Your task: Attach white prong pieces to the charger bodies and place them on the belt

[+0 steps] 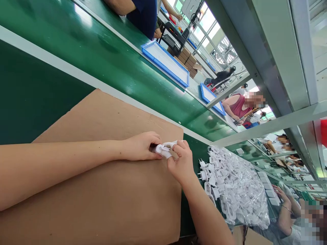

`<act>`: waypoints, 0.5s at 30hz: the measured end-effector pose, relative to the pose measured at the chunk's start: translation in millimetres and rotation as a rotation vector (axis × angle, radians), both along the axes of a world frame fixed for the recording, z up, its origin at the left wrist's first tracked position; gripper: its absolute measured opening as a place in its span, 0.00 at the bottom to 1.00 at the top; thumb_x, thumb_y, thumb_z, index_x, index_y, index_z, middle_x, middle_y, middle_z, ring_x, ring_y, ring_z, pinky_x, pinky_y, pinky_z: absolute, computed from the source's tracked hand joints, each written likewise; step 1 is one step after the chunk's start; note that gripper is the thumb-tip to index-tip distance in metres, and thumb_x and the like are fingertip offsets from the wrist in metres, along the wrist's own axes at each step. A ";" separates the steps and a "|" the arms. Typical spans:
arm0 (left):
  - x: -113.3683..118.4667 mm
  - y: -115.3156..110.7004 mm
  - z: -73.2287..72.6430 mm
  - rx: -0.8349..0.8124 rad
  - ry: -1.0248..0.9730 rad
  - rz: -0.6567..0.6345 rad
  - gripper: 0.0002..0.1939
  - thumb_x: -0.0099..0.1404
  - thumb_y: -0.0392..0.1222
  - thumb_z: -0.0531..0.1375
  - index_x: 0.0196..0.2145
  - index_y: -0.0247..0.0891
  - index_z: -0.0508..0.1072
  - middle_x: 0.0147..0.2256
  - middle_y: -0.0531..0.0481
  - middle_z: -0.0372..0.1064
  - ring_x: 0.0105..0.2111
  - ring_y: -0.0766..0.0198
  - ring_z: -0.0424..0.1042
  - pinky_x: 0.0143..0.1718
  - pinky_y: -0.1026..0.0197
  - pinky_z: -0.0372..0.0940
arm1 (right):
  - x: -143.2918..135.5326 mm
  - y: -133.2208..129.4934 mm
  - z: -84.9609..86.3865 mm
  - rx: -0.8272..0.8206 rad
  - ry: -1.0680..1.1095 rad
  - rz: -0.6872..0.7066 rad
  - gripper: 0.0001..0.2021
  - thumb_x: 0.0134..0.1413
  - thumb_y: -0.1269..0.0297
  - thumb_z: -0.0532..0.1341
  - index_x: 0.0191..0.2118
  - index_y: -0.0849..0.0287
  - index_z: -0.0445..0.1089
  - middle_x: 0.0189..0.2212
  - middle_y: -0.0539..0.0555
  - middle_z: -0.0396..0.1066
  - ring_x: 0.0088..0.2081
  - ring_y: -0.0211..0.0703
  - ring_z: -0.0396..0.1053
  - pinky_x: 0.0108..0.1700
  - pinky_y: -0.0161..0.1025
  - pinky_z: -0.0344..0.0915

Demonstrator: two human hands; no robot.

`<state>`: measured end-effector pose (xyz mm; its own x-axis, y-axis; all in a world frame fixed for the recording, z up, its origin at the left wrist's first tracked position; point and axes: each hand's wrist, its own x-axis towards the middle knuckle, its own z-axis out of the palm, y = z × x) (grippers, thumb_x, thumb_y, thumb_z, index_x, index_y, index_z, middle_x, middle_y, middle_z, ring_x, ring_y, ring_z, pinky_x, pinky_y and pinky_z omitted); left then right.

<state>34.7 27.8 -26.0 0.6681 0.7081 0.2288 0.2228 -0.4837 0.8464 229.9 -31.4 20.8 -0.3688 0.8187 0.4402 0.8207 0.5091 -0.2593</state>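
My left hand (141, 146) comes in from the left over a sheet of brown cardboard (102, 200). Its thumb and fingers pinch one end of a small white plastic piece (164, 149). From the lower right, my right hand (182, 160) grips the other end with bent fingers. The piece is held just above the cardboard near its right edge; fingers cover much of it, so its exact kind is unclear. To the right of my right hand lies a heap of white plug adapters (230, 183), partly inside a clear plastic bag.
Beyond the cardboard runs a shiny green conveyor belt (122, 75) with pale rails. Blue-rimmed trays (166, 63) stand on its far side. A metal frame (258, 126) crosses at the upper right. Several co-workers sit nearby, one person's arm (284, 217) close to the heap.
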 end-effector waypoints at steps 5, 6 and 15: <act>-1.2 -2.1 4.0 0.015 0.040 0.002 0.17 0.62 0.57 0.62 0.29 0.41 0.77 0.31 0.49 0.68 0.34 0.56 0.70 0.35 0.58 0.63 | -3.2 -2.3 -9.4 -0.085 0.106 -0.138 0.13 0.36 0.78 0.58 0.21 0.53 0.53 0.24 0.49 0.59 0.30 0.43 0.56 0.31 0.40 0.54; -0.9 -2.2 4.2 0.028 0.050 0.004 0.17 0.63 0.57 0.62 0.28 0.41 0.77 0.31 0.49 0.68 0.33 0.57 0.70 0.35 0.58 0.63 | -3.9 -3.7 -13.9 -0.099 0.170 -0.169 0.13 0.37 0.78 0.58 0.21 0.53 0.53 0.24 0.48 0.58 0.29 0.42 0.57 0.30 0.40 0.55; 1.7 -10.2 13.8 -0.044 0.020 -0.034 0.22 0.63 0.55 0.64 0.49 0.42 0.76 0.43 0.48 0.77 0.41 0.54 0.76 0.41 0.59 0.68 | -8.1 -10.6 -46.3 -0.176 0.697 -0.169 0.08 0.54 0.60 0.65 0.38 0.56 0.77 0.35 0.53 0.73 0.39 0.45 0.70 0.43 0.41 0.69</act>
